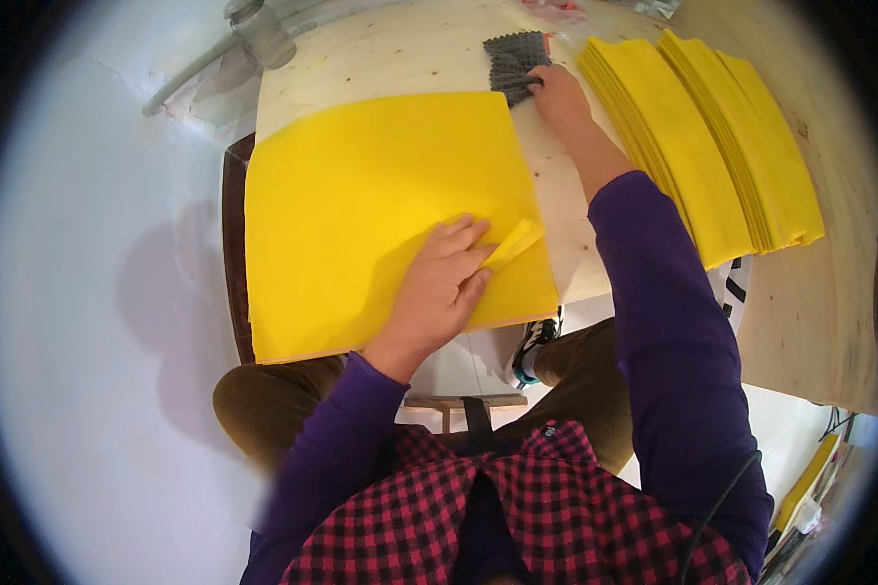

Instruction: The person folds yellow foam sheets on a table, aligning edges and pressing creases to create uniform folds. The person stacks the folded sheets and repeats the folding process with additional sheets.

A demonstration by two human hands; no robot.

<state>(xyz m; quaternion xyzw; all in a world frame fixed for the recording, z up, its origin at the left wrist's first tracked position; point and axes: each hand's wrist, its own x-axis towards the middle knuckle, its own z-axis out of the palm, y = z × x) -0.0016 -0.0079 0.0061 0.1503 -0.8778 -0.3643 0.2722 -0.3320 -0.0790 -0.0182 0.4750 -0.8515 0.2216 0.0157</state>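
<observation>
A large square stack of flat yellow sheets (361, 175), seemingly fabric, lies before me at the table's near edge. My left hand (439, 278) rests on top of it, toward its right side. Between the thumb and fingers of that hand is a small folded yellow strip (514, 244), its free end pointing up and right. Farther off, beyond the stack's right corner, my right hand (559, 96) pinches the edge of a dark grey ribbed cloth (515, 66). That cloth lies on the wooden table, with a bit of red at its edge.
Thick folded piles of yellow fabric (673, 146) stand at the right. A clear jar (261, 34) is at the far left, near a pipe (190, 80) along the white wall (78, 292). The pale wooden table (390, 54) reaches under everything; my legs are below its front edge.
</observation>
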